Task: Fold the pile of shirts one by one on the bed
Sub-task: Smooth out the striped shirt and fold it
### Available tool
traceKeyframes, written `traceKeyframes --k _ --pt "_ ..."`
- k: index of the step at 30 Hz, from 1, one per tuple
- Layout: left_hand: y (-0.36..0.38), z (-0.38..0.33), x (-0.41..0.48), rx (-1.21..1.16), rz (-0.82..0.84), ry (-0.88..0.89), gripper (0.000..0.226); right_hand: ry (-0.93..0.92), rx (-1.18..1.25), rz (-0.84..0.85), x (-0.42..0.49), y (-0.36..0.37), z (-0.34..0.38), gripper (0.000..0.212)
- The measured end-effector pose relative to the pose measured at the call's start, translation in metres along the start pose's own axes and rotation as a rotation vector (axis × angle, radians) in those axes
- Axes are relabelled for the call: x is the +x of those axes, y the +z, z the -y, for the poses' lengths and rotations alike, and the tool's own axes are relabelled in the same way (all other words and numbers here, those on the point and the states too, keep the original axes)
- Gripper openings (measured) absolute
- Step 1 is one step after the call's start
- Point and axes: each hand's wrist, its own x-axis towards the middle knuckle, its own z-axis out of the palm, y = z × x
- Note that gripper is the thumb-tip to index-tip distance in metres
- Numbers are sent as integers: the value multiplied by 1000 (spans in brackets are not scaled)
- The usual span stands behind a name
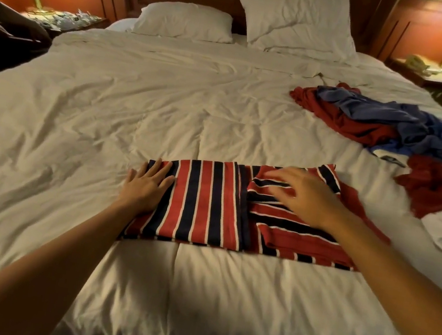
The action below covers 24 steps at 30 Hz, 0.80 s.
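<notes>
While pinning shirt (208, 203) with flat left hand (147, 184) at nine o'clock, smooth fold (266, 187) at three with loose-fingered right hand (307, 198); square edges before halving.

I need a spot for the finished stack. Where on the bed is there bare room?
Bare duvet spreads left of the striped shirt and left hand, and beyond the shirt up to the pillows. A bare strip also lies between the shirt and the near bed edge. The right side is crowded: blue shirt on red shirts.
</notes>
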Motion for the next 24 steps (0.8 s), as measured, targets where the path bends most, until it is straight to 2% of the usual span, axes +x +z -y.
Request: traceKeyframes --k 1,3,4,6,8,11,15,18,21,24 --pt "0 1 0 2 -1 0 59 130 -89 -64 -6 -3 -20 47" --pt "1 2 2 7 -5 -1 60 535 -191 -73 -19 -8 -58 61" --pt "2 3 3 13 -5 1 60 723 -124 -40 -24 -7 -73 72" --pt "3 4 5 23 -14 6 59 891 65 -14 -32 3 -86 91" --pt "3 4 5 24 -19 12 59 896 165 -34 -34 14 -80 92" --pt "3 6 3 8 -25 15 58 803 228 -76 -27 20 -61 87" --pt "2 6 2 -25 -37 6 58 692 209 -158 -22 22 -60 64" --pt "0 7 1 -90 -41 13 58 711 469 -209 -23 13 -68 52" --pt "-10 0 -6 -292 -96 37 55 702 846 -270 -22 -12 -63 35" --pt "-26 -1 -17 -671 -167 -25 55 631 980 -268 -8 -38 -37 24"
